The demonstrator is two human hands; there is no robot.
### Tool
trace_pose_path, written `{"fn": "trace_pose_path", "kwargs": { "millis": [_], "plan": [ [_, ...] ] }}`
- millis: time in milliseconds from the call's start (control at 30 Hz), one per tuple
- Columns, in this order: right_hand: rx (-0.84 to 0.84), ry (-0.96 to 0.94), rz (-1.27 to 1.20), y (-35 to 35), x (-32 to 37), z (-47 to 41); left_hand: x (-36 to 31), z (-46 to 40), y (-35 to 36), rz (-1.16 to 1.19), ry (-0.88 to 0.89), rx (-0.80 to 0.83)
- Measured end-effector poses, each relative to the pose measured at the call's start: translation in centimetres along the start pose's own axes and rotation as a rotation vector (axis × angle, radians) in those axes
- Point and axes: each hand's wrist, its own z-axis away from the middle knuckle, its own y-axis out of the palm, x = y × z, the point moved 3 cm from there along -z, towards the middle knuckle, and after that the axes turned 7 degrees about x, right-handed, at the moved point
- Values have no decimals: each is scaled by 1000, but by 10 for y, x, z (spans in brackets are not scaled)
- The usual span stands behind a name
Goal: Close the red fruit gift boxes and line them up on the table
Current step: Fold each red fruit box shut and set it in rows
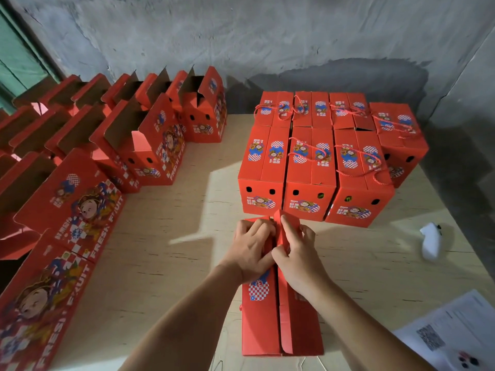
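Note:
A red fruit gift box (267, 322) lies lengthwise on the wooden table (171, 236) right in front of me. Both my hands are on its top at the far end. My left hand (251, 247) presses on the left lid flap with curled fingers at the centre seam. My right hand (297, 253) grips the right lid flap (288, 223), which stands partly raised. Beyond it, several closed red boxes (310, 170) stand in two rows, some with red cord handles lying on top.
Several open red boxes (144, 135) with raised flaps line the left side, reaching back to the wall. A small white device (431, 242) lies at the right. Printed paper (455, 330) sits at the near right corner. The concrete wall runs close behind.

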Motion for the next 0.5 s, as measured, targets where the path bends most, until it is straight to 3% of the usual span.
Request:
{"fn": "trace_pose_path", "kwargs": {
  "millis": [300,500],
  "plan": [
    [10,3,-69,-11,-6,-3,3,-28,-14,-192,29,179],
    [53,-12,43,-9,-9,1,13,-32,-1,-90,1,95]
  ]
}}
